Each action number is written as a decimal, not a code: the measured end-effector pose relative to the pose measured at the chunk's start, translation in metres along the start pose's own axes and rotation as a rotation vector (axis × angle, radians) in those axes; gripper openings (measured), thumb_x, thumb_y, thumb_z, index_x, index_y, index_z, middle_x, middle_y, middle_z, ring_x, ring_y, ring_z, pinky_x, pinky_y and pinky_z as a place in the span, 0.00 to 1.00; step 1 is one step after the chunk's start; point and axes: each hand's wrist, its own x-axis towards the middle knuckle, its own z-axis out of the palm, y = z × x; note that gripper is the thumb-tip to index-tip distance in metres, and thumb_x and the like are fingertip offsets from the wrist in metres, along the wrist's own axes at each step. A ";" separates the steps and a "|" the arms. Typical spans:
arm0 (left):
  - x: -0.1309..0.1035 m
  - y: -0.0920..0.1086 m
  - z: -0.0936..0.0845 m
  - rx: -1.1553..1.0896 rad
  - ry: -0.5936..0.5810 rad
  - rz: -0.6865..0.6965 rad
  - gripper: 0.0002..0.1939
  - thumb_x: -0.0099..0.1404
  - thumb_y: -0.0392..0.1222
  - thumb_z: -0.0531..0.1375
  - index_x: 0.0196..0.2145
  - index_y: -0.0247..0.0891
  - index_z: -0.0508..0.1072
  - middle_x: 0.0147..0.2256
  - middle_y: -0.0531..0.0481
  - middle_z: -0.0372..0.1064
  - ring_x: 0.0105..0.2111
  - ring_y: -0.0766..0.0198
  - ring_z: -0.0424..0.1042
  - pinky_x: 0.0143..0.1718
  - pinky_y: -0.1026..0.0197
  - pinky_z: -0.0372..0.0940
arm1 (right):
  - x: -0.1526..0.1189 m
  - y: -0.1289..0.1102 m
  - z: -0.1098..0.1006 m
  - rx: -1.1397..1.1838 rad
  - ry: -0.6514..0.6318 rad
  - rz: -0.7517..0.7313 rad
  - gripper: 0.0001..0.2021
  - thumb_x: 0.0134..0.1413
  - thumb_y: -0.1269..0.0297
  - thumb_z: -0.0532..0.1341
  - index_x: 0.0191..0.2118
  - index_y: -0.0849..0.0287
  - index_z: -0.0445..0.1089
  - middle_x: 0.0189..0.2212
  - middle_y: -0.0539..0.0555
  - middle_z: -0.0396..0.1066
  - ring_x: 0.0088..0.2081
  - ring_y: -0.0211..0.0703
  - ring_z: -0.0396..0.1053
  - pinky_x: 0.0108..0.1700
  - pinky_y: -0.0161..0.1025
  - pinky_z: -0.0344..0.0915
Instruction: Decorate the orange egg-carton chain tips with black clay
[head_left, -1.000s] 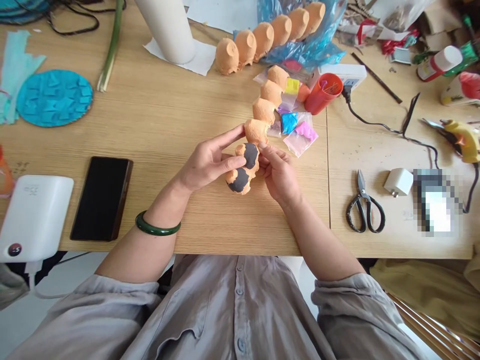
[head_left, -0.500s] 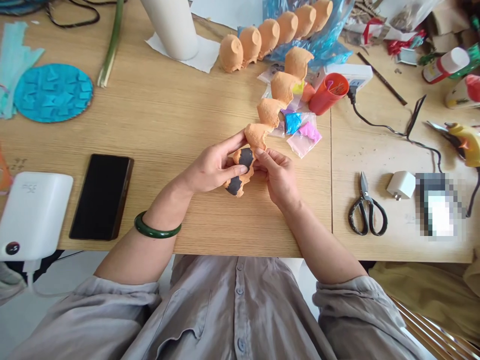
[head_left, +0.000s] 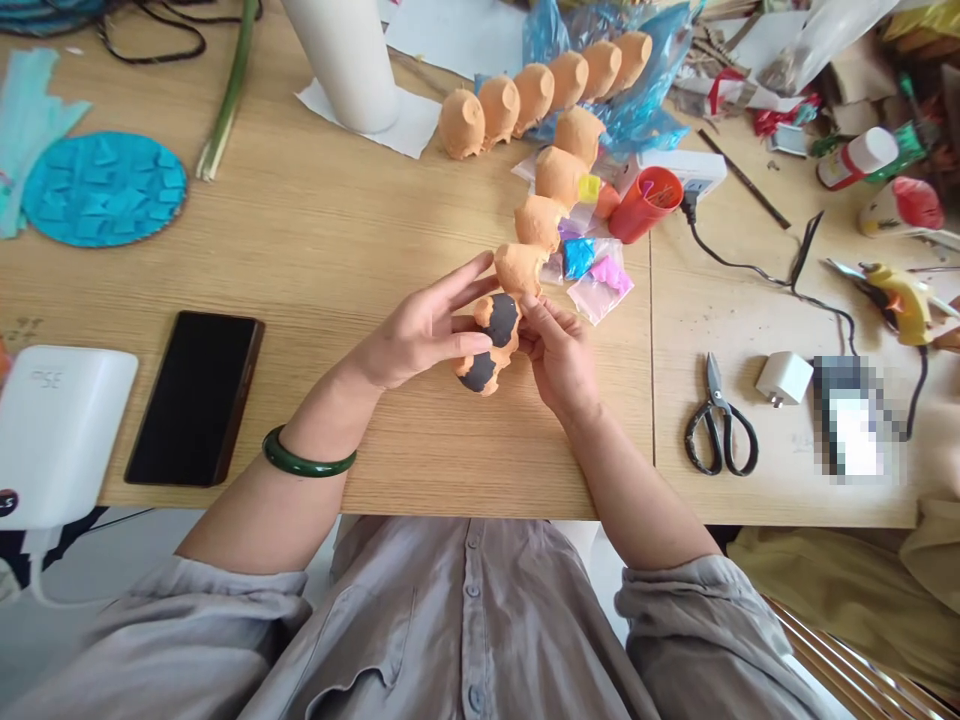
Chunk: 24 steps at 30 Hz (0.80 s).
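Okay, we've got an orange strip of cups (head_left: 519, 268) over the tabletop (head_left: 450, 450), in front of the person, slanting from between both hands toward the small colour packets (head_left: 604, 278). Right hand (head_left: 566, 365) pinches its edge, thumb against curled fingers. Left hand (head_left: 412, 335) sits at the near end, fingers spread, thumb over the dark patches (head_left: 501, 318) (we can't tell how firmly, if at all, it grips). Beyond, we log a second orange row (head_left: 534, 97) by blue plastic (head_left: 649, 115); scissors (head_left: 721, 425) lie right, phone (head_left: 195, 400) left.
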 end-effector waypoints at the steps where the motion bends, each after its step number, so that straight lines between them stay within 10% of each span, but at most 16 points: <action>1: -0.001 0.001 0.000 -0.044 0.020 -0.039 0.44 0.60 0.42 0.80 0.72 0.47 0.77 0.73 0.40 0.74 0.78 0.38 0.66 0.69 0.45 0.76 | 0.001 -0.001 -0.001 0.010 0.013 -0.010 0.23 0.59 0.40 0.78 0.30 0.52 0.74 0.28 0.47 0.73 0.32 0.39 0.71 0.38 0.38 0.72; 12: 0.004 -0.011 0.012 -0.390 0.066 -0.202 0.21 0.62 0.48 0.81 0.51 0.40 0.88 0.46 0.45 0.88 0.43 0.57 0.87 0.47 0.60 0.81 | 0.014 0.003 -0.014 0.199 -0.093 0.131 0.18 0.53 0.47 0.77 0.34 0.52 0.74 0.26 0.46 0.75 0.28 0.40 0.72 0.34 0.39 0.73; 24: 0.001 -0.017 0.017 -0.406 0.090 -0.104 0.22 0.59 0.48 0.83 0.47 0.41 0.85 0.45 0.48 0.86 0.43 0.58 0.84 0.46 0.59 0.78 | 0.006 -0.007 -0.007 0.114 -0.121 0.196 0.20 0.54 0.40 0.74 0.37 0.52 0.78 0.31 0.51 0.82 0.34 0.45 0.77 0.39 0.42 0.77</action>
